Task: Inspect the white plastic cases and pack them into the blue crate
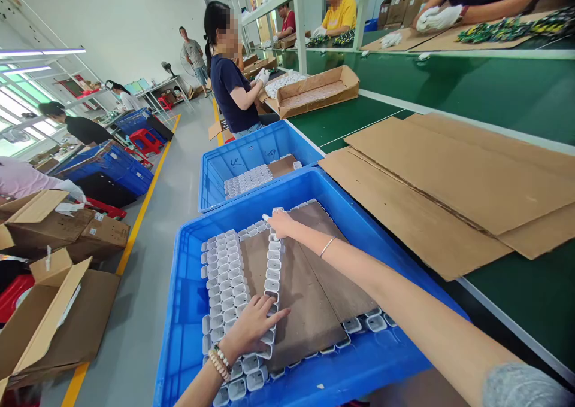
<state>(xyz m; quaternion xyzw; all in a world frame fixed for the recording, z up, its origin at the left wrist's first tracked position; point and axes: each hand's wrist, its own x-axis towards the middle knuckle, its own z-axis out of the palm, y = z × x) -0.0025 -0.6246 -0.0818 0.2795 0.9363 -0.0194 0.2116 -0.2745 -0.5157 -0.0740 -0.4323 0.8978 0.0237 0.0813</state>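
A blue plastic bin (pixel 188 311) in front of me holds rows of small white square parts (pixel 227 275) on brown cardboard sheets (pixel 309 287). A single column of these white parts (pixel 273 266) runs across the cardboard. My left hand (pixel 254 329) presses with spread fingers on the near end of that column. My right hand (pixel 281 222) reaches to the far end, fingers curled over the last parts near the bin's far side. Both hands bracket the column between them.
A second blue bin (pixel 215 173) with more white parts stands beyond. Flat cardboard sheets (pixel 449 179) lie on the green conveyor table (pixel 494 90) at right. Open cartons (pixel 49 311) sit on the floor at left. Several other workers sit along the line.
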